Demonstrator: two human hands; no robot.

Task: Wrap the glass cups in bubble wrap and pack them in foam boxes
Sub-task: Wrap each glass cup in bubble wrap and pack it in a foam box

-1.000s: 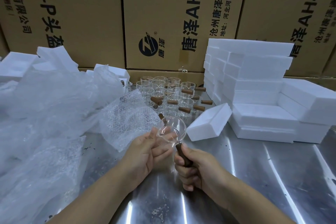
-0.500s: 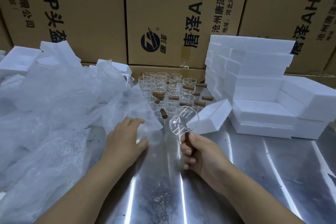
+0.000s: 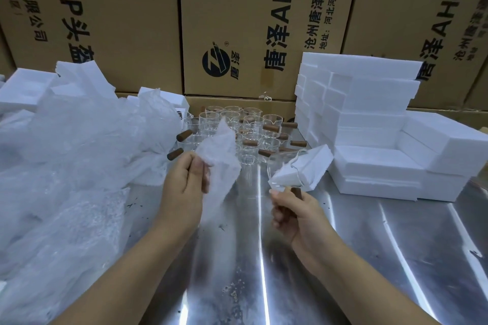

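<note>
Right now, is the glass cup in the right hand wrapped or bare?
Bare. The right hand holds the glass cup by its wooden handle; the bubble wrap sheet hangs apart in the left hand.

The steel table point(image 3: 343, 250) bears clustered glass cups point(image 3: 253, 124), stacked foam boxes point(image 3: 369, 126) and heaped bubble wrap point(image 3: 66, 179).

The wooden handle point(image 3: 296, 192) of the glass cup point(image 3: 282, 166) is largely buried inside the right grip point(image 3: 293, 215), with only its upper end showing. The left grip point(image 3: 182, 185) holds up a bubble wrap sheet point(image 3: 223, 161) that screens several of the standing glass cups point(image 3: 253, 124) behind it, so their count cannot be established. The bubble wrap heap point(image 3: 66, 166) runs off the left edge, the cartons point(image 3: 237, 21) are cut by the top edge with print truncated, and the foam boxes point(image 3: 449, 145) run off the right edge.
</note>
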